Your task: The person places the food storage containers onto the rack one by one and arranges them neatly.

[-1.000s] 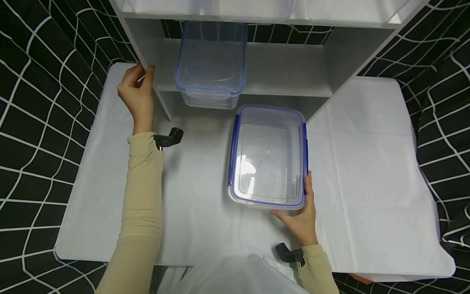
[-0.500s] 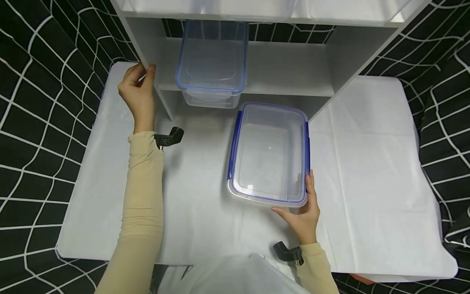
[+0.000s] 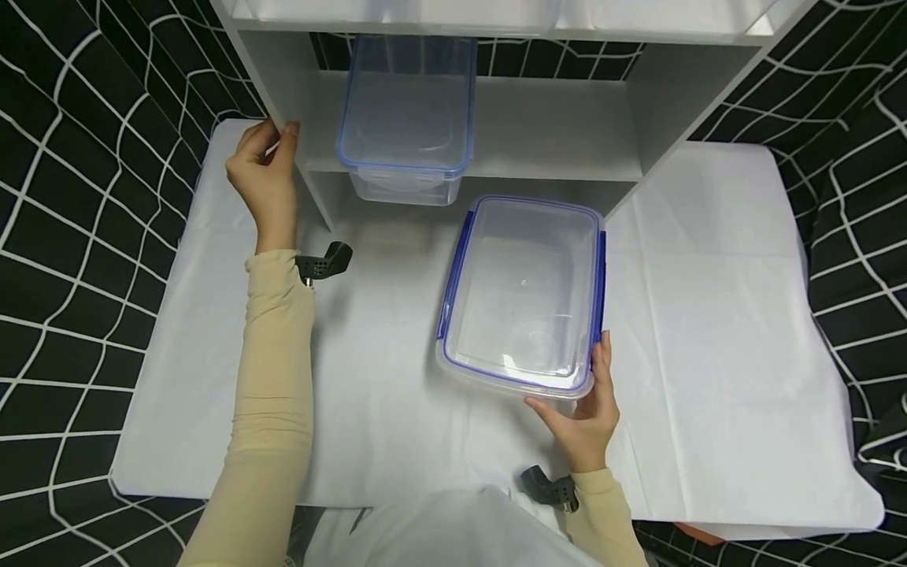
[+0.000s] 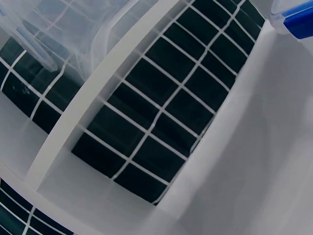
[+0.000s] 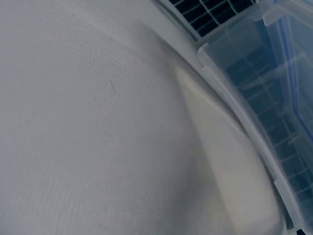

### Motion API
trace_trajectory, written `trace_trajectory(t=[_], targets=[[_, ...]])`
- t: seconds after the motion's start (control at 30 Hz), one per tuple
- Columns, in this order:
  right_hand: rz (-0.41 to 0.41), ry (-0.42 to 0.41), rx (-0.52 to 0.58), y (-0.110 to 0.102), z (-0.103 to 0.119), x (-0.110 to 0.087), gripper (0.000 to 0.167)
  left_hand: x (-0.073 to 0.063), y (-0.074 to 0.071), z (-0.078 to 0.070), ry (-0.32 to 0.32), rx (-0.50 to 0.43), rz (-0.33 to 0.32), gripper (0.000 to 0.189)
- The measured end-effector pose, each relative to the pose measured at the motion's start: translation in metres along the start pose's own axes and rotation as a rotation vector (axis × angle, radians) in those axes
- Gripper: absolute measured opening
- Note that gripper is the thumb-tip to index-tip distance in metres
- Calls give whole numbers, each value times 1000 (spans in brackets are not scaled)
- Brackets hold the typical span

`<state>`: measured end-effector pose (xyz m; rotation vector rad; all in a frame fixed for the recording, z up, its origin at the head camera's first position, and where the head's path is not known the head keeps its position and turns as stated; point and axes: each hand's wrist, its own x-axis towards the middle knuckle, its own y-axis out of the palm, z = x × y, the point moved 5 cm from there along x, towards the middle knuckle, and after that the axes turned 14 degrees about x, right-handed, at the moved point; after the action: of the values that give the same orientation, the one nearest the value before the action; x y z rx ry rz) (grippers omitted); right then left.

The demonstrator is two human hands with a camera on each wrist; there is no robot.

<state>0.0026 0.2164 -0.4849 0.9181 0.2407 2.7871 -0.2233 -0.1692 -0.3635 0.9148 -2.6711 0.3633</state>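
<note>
In the head view my right hand [image 3: 586,425] grips the near right corner of a clear plastic food container [image 3: 527,299] with a lid and blue side clips. Its thumb is at the near edge, its fingers along the right side. The container is slightly turned, its far end in front of the shelf opening. My left hand [image 3: 265,177] pinches the front edge of the white shelf unit's left side panel [image 3: 312,193]. Neither hand shows in its own wrist view. A clear plastic wall [image 5: 274,93] stands at the right of the right wrist view.
A second clear container [image 3: 407,118] with a pale blue lid rim sits on the left of the shelf board [image 3: 556,134], its front overhanging the edge. Clear bins stand on the upper shelf [image 3: 496,20]. White cloth covers the table [image 3: 737,354]; black-and-white grid fabric [image 3: 78,276] surrounds it.
The held container has turned slightly clockwise, its far end swinging right. My right hand has shifted a little to the right with it. My left hand stays on the side panel.
</note>
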Motion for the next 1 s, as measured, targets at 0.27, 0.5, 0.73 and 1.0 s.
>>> trace_trajectory(t=[0.27, 0.5, 0.73, 1.0], targets=[[25, 50, -24, 5, 2, 0, 103, -5, -4, -12, -5, 5, 1, 19], [88, 127, -249, 15, 9, 0, 114, -5, -3, -11, -3, -13, 12, 20], [28, 293, -329, 4, -13, -9, 112, -6, -5, -12, 4, -19, 2, 19], [-50, 530, -280, -6, -33, -17, 128, -6, -3, -11, 21, -4, -4, 19]])
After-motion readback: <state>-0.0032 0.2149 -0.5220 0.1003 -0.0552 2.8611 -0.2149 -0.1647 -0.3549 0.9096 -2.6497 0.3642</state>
